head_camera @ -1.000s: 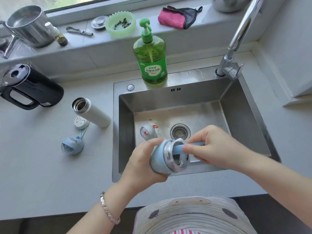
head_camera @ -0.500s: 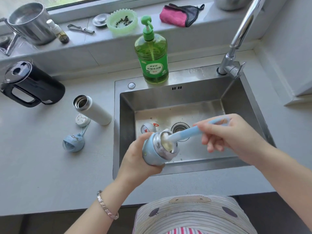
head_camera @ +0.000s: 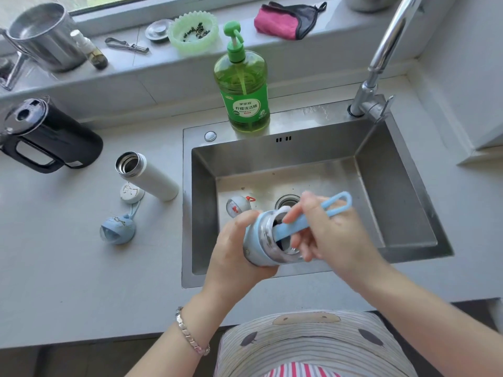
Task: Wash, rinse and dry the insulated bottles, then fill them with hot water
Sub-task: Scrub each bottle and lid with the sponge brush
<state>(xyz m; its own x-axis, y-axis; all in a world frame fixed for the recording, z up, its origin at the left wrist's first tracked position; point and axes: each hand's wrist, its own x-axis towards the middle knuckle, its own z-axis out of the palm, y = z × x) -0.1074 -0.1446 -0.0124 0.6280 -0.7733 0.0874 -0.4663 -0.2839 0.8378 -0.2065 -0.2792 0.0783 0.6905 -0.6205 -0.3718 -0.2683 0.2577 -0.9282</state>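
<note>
Your left hand (head_camera: 234,257) fingers clench the bottle (head_camera: 257,240) over the sink (head_camera: 402,186) front edge, mouth facing 2 o'clock, and your right hand (head_camera: 332,240) fingers pinch the brush (head_camera: 326,210), head inside, so stroke along 8–2 o'clock.

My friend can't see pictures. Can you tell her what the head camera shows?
Over a steel sink, the left hand grips a blue bottle while the right hand holds a blue brush pushed into its mouth. An open white bottle and a black kettle sit on the counter.
</note>
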